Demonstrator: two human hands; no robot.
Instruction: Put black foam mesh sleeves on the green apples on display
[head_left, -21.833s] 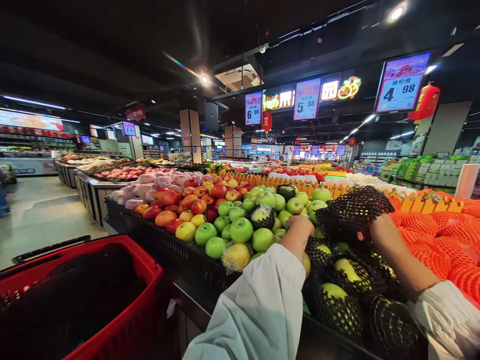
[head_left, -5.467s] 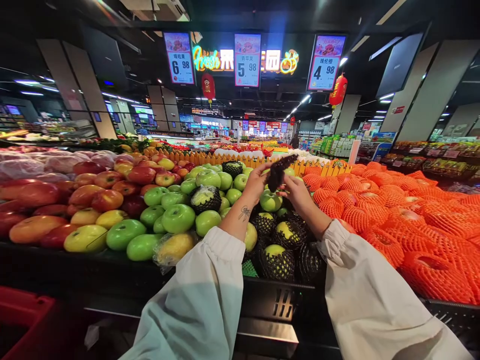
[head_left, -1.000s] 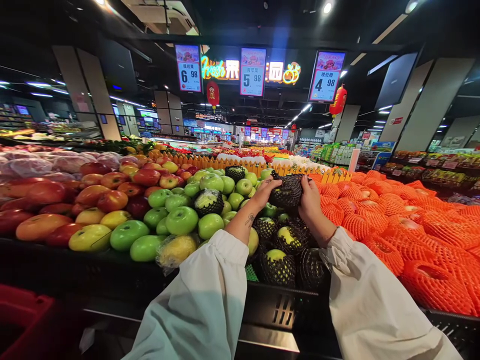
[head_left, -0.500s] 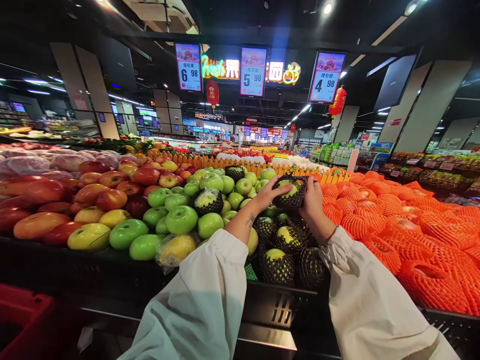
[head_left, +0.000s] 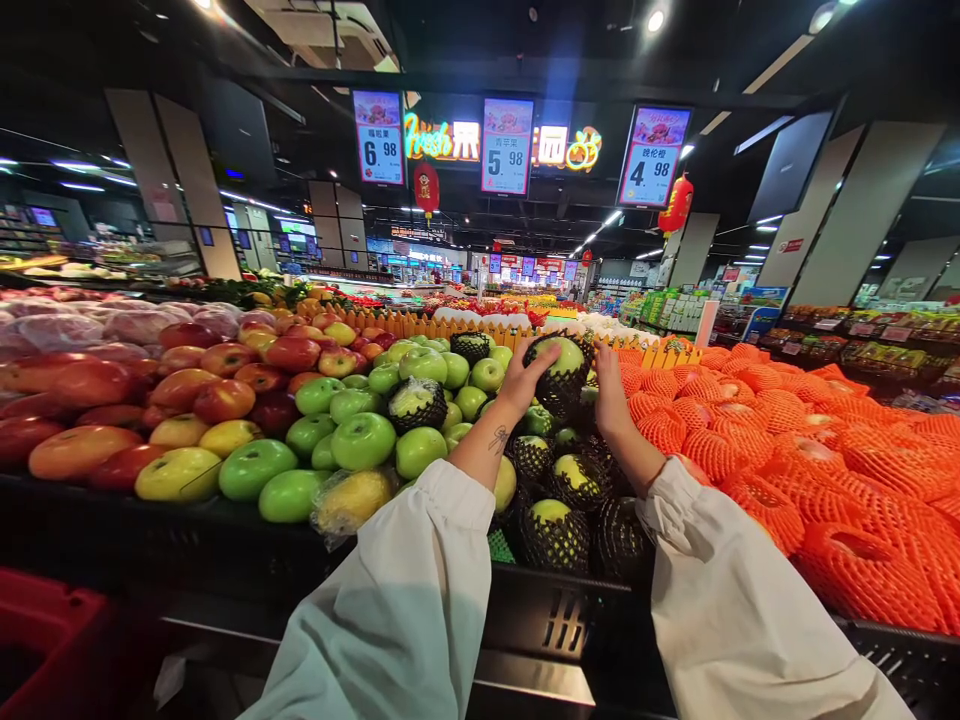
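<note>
A green apple in a black foam net (head_left: 562, 380) is held up above the fruit in my left hand (head_left: 523, 383), the thumb across its front and the other fingers hidden behind it. My right hand (head_left: 613, 400) stands upright just to the right of the apple, fingers stretched up; a narrow gap shows between its fingertips and the net. Under both hands lie more netted green apples (head_left: 556, 530) in a black crate (head_left: 555, 600). Loose green apples (head_left: 364, 440) are heaped left of my left hand.
Red apples (head_left: 225, 400) fill the far left of the display. On the right are fruits in orange foam nets (head_left: 862, 570). A yellow fruit in clear film (head_left: 352, 500) sits near the front edge. Price screens (head_left: 506, 148) hang overhead, and a red basket (head_left: 45, 630) is at the lower left.
The netted apple has turned more upright and shifted slightly left in my left hand. My right hand has let go of the net's edge and its fingers have straightened.
</note>
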